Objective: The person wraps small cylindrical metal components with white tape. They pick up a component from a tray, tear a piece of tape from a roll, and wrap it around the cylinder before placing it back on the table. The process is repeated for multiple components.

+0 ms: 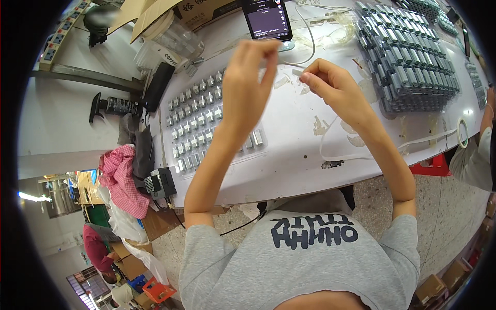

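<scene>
My left hand (pixel 249 85) is raised above the right side of a clear plastic tray (pixel 227 168) and slightly blurred. Its thumb and fingers curl together in a pinch; whatever they hold, if anything, cannot be made out. Rows of small silvery metal cylinders (pixel 194 123) with pale bands stand in that tray, partly hidden by my left forearm. To the right, my right hand (pixel 338 90) pinches a small pale strip (pixel 297 73) between thumb and forefinger, over the white table (pixel 289 170). A narrow white tape (pixel 356 156) lies on the table below this hand.
Stacked trays of metal cylinders (pixel 408 57) rise at the right. A phone (pixel 267 20) with its cable stands at the back. Clear plastic jar (pixel 178 39), cardboard box (pixel 155 15) and black bottle (pixel 121 106) are at the left. A tape roll (pixel 462 132) hangs near another person's arm.
</scene>
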